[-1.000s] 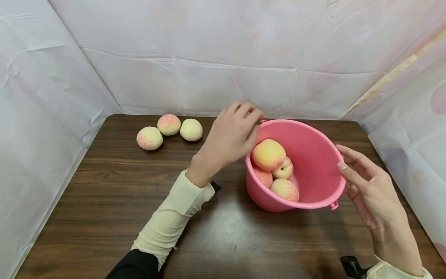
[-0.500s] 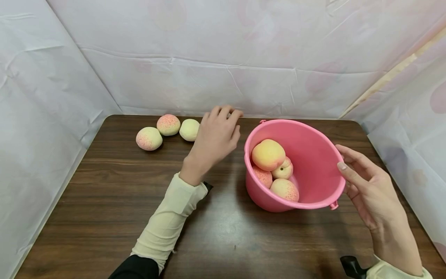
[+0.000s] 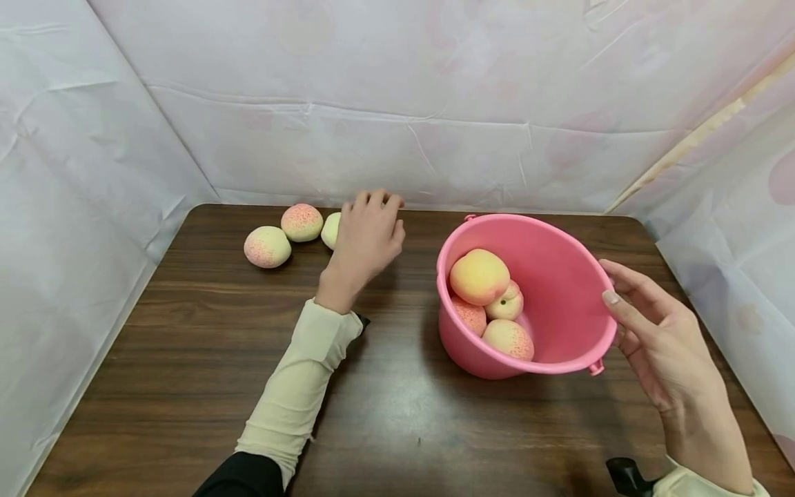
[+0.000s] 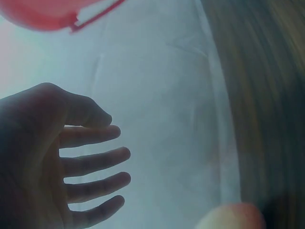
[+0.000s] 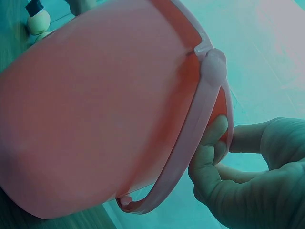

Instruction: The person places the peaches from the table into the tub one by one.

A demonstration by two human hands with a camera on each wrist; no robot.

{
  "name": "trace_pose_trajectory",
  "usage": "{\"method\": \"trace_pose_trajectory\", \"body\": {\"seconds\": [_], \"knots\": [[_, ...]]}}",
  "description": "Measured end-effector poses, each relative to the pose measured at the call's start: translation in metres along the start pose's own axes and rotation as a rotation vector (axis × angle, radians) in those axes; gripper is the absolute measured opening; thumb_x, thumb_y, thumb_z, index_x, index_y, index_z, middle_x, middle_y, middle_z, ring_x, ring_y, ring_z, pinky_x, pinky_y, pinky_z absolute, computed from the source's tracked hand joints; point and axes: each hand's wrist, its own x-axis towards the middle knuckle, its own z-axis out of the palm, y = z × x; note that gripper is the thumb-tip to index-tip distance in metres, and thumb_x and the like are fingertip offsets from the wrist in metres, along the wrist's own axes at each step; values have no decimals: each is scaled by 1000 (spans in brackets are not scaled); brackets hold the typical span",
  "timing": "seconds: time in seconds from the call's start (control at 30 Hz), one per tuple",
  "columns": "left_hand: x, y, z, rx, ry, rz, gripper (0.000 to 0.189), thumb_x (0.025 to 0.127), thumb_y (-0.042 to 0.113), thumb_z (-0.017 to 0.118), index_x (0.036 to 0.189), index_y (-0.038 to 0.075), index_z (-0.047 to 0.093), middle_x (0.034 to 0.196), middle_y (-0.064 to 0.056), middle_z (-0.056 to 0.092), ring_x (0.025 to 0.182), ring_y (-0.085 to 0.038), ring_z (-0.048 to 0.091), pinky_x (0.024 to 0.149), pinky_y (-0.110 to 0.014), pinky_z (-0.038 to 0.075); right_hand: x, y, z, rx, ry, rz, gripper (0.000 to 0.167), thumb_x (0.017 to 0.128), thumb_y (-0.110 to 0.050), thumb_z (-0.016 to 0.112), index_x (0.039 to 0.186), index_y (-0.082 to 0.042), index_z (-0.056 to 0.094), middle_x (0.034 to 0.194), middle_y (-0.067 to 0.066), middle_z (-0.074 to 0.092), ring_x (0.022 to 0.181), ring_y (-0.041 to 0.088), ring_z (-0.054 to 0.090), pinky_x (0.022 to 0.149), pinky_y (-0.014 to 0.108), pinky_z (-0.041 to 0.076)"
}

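A pink bucket [image 3: 562,307] stands right of centre on a dark wood-grain table [image 3: 385,407], its round mouth turned toward the viewer. Four peaches are visible inside, gathered against its left side: a large yellow peach [image 3: 479,276] uppermost, a pale peach with a dimple [image 3: 506,304] partly beneath it, a reddish peach [image 3: 468,317] by the left wall, and a speckled peach [image 3: 508,338] nearest the lower rim.

At the right of the frame, the person's right hand [image 3: 673,338] grips the bucket's rim; the right wrist view shows the pink handle [image 5: 183,143] lying along the bucket's outside.

Three more peaches sit on the table at upper left — a pink-blushed peach [image 3: 267,247], a rosy peach [image 3: 301,222], and a plain pale peach [image 3: 330,231]. The left hand [image 3: 365,238] partly covers the last one; whether they touch is unclear. Its fingers are extended and slightly spread. Pale sheeting [image 3: 404,83] fills the background.
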Motion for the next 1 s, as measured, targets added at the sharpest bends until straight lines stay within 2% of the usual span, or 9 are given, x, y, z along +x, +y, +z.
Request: {"method": "trace_pose_trajectory", "body": {"seconds": [0.27,0.47,0.8,1.0], "knots": [[0,-26,15,45,-89,-110,33,104,28,55,133,11,61,134,-18,59,126,-44,52,96,-63,48,0,0,0,-3,6,1,50,104,13,44,152,1,48,124,9,65,98,16,75,70,27,63],[1,-43,21,62,-108,-185,36,105,30,55,135,9,58,140,-20,54,129,-46,48,99,-66,47,0,0,1,-6,2,-2,49,104,13,43,152,1,48,123,9,66,98,16,75,70,27,63],[0,-58,38,75,-124,-193,37,104,30,55,132,7,59,138,-21,52,126,-46,48,100,-66,45,-1,0,1,-2,-1,-5,50,104,14,43,152,2,48,123,9,66,98,16,75,70,27,63],[0,-67,46,112,-140,-201,40,102,29,59,135,7,60,138,-22,53,130,-47,47,101,-64,43,0,0,2,-4,3,-3,49,104,13,44,151,1,48,124,9,66,98,16,75,70,27,63]]}}
